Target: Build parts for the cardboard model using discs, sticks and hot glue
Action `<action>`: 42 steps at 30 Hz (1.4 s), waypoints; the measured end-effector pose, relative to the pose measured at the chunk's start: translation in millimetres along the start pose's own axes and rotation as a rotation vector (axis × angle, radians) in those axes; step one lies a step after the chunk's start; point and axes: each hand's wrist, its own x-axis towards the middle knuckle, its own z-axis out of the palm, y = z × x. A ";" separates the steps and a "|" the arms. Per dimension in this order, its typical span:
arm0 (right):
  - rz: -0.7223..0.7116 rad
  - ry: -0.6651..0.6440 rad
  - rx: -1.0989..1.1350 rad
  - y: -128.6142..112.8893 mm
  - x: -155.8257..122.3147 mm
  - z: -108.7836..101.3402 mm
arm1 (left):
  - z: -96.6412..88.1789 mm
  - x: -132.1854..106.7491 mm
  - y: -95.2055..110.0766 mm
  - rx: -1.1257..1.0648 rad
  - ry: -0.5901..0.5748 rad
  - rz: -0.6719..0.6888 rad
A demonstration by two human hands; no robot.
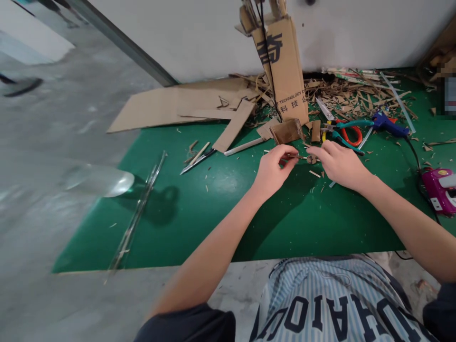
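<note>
My left hand (pixel 275 166) is closed in a pinch on a thin brown stick (pixel 301 157) that looks like cardboard or wood. At the stick's right end is a small rounded cardboard piece (pixel 312 160). My right hand (pixel 340 162) has its fingertips pressed together at this piece, with the thumb hidden. Just behind the hands lies a small brown cardboard tray shape (pixel 287 131). Beyond it stands a tall cardboard structure (pixel 285 71) with black printing and a dark cord.
Green table (pixel 221 209). Scissors (pixel 352 135), pliers (pixel 344 137) and a blue glue gun (pixel 390 124) lie right of centre. Cardboard scraps (pixel 356 97) pile behind. A utility knife (pixel 197 161), clear glue sticks (pixel 138 209) and a plastic bottle (pixel 114 183) are left; a magenta power strip (pixel 438 190) is right.
</note>
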 end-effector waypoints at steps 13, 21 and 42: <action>-0.058 0.031 0.005 -9.6 0.5 10.2 | 0.1 -0.2 6.7 -0.216 0.122 -0.038; -0.056 0.211 0.229 -14.7 -0.2 7.3 | 11.2 -3.3 6.1 -0.541 0.045 -0.387; -0.051 0.110 -0.008 -34.8 1.6 15.4 | 16.4 -18.1 26.1 -0.219 0.135 -0.265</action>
